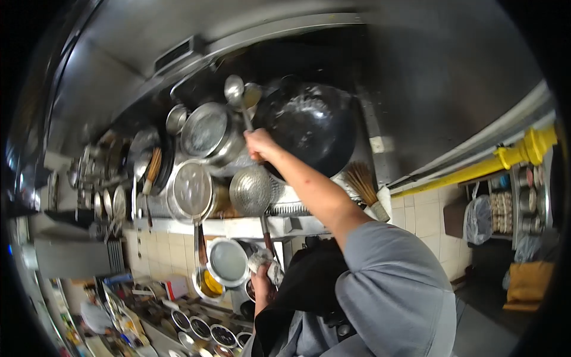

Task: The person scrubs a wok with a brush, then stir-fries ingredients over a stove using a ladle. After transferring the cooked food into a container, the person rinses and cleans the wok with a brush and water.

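My right hand point(259, 144) is closed round the handle of a metal ladle point(234, 89), whose bowl is raised near a small container point(252, 95). Just right of that hand is a large black wok point(309, 128) with a wet, shiny inside. My left hand point(260, 282) is low in the view, closed on a whitish cloth point(267, 268), beside a pot of cloudy liquid point(229, 262). Between the hands lies a perforated metal skimmer point(250, 191). A metal pot point(206, 130) stands left of my right hand.
A bamboo brush point(361, 181) lies right of the wok. A round strainer point(192, 189) rests over a pot on the left. Another brush point(153, 169) is farther left. Several sauce containers point(223, 335) stand at the bottom. A yellow pipe point(476, 165) runs along the right. A person point(95, 315) is at lower left.
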The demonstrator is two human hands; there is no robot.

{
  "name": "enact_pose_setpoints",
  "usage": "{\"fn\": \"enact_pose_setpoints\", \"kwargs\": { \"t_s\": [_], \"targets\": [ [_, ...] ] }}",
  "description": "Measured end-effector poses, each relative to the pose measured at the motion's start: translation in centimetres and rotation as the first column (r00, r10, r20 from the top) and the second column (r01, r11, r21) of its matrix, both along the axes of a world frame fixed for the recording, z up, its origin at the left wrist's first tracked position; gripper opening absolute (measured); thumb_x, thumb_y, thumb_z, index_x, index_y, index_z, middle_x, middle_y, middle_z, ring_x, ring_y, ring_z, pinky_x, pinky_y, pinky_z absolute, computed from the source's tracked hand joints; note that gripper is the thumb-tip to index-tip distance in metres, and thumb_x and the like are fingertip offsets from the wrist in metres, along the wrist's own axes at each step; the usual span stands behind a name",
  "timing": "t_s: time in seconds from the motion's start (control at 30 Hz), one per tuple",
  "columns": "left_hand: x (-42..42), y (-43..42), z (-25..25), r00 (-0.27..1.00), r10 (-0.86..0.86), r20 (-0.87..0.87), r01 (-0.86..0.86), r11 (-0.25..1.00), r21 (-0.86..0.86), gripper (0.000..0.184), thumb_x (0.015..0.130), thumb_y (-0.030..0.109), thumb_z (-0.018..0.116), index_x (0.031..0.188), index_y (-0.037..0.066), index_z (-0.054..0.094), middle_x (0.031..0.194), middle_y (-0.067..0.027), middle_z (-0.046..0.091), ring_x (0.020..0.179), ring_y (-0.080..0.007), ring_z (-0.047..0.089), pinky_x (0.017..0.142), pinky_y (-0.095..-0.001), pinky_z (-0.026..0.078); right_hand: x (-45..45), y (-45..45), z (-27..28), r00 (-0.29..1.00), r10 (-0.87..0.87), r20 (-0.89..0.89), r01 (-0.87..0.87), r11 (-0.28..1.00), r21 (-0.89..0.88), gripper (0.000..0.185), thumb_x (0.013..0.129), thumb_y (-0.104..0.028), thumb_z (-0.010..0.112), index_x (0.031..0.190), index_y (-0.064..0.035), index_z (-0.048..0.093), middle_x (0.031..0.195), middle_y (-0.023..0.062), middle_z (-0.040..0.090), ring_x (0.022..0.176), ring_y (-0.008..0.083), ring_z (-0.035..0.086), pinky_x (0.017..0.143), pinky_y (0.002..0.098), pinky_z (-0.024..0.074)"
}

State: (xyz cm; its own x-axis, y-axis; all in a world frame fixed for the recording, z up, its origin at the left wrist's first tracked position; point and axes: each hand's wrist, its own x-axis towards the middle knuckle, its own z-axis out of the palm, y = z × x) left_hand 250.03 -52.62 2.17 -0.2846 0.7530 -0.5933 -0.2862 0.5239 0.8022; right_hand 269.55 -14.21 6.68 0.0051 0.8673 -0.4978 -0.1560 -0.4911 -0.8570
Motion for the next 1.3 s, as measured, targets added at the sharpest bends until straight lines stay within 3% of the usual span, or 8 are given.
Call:
{"fn": "enact_pose_setpoints", "kwargs": {
  "t_s": [0.27,0.53,0.67,0.83,0.93,1.07,1.2,1.3],
  "targets": [
    [-1.9,0.5,0.8,0.999,-0.007,0.045,0.007,1.0,-0.003,0.033,0.083,0.008,0.065,0.114,-0.003,0.06,0.099,-0.009,0.065,0.084,-0.0193,0.064,0.073,-0.0319,0.052,-2.3,-13.9,-4.3,0.701,-0.026,0.713,-0.28,0.909,0.308,0.035,0.091,-0.024,0.056,0.098,0.0107,0.058,0.081,0.0318,0.066,0.072,0.0448,0.068,0.07,0.0519,0.0566],
    [-4.4,2.6,-2.6,0.974,0.049,0.221,-0.058,0.998,0.034,0.028,0.084,0.006,0.054,0.112,-0.001,0.057,0.092,-0.0119,0.064,0.077,-0.0252,0.066,0.068,-0.0393,0.057,-7.6,-20.8,-10.5,0.481,0.274,0.833,-0.497,0.868,0.001,0.033,0.088,-0.007,0.052,0.117,0.0084,0.05,0.092,0.0279,0.069,0.088,0.045,0.069,0.077,0.052,0.0562],
    [-4.9,5.3,-4.1,0.939,-0.03,0.343,0.002,0.997,0.083,0.021,0.088,0.011,0.051,0.097,-0.006,0.061,0.086,-0.0148,0.066,0.075,-0.0266,0.068,0.07,-0.0409,0.058,-8.4,-21.9,-12.9,0.475,0.178,0.862,-0.454,0.889,0.066,0.029,0.085,-0.003,0.052,0.111,0.0102,0.052,0.092,0.0278,0.069,0.089,0.0437,0.07,0.077,0.0493,0.0577],
    [-5.1,6.5,-1.9,0.927,-0.085,0.365,0.052,0.994,0.099,0.032,0.083,0.006,0.059,0.114,-0.003,0.058,0.097,-0.0114,0.066,0.083,-0.025,0.067,0.072,-0.0369,0.056,-5.9,-23.7,-8.6,0.632,0.066,0.773,-0.388,0.89,0.24,0.028,0.091,-0.018,0.057,0.109,0.0039,0.061,0.077,0.0249,0.068,0.07,0.0447,0.068,0.066,0.0549,0.0547],
    [-4.1,5.3,0.8,0.96,0.012,0.278,-0.049,0.991,0.124,0.024,0.086,0.014,0.059,0.102,-0.003,0.061,0.085,-0.0138,0.067,0.067,-0.0249,0.068,0.057,-0.0359,0.056,-4.2,-20.7,-6.0,0.62,-0.232,0.749,-0.345,0.777,0.526,0.026,0.09,-0.018,0.061,0.104,0.003,0.063,0.073,0.0295,0.065,0.069,0.0468,0.066,0.065,0.055,0.0533],
    [-4.8,3.0,1.5,0.95,-0.018,0.311,0.014,1.0,0.018,0.021,0.084,0.013,0.062,0.1,-0.001,0.062,0.081,-0.0104,0.066,0.063,-0.0223,0.065,0.055,-0.0345,0.054,-5.4,-8.4,3.1,0.69,-0.241,0.682,-0.348,0.715,0.606,0.02,0.088,-0.017,0.063,0.084,0.0027,0.063,0.08,0.0295,0.065,0.078,0.049,0.064,0.069,0.0544,0.0535],
    [-4.6,1.2,0.0,0.909,0.04,0.415,-0.08,0.993,0.081,0.023,0.084,0.005,0.061,0.105,-0.004,0.059,0.091,-0.0126,0.065,0.075,-0.0241,0.066,0.065,-0.0373,0.055,-9.9,8.6,7.6,0.522,-0.266,0.81,-0.336,0.809,0.482,0.034,0.085,-0.027,0.066,0.094,0.006,0.07,0.097,0.0303,0.067,0.093,0.0428,0.067,0.081,0.0493,0.0543],
    [-5.1,-0.1,0.2,0.919,0.038,0.392,-0.079,0.993,0.091,0.025,0.084,0.006,0.061,0.107,-0.004,0.06,0.091,-0.0123,0.066,0.076,-0.0237,0.066,0.065,-0.037,0.055,-13.0,8.9,8.7,0.615,-0.164,0.771,-0.307,0.851,0.426,0.032,0.086,-0.024,0.066,0.098,0.0055,0.066,0.101,0.0296,0.067,0.101,0.0451,0.065,0.086,0.0507,0.053]
  ]
}}
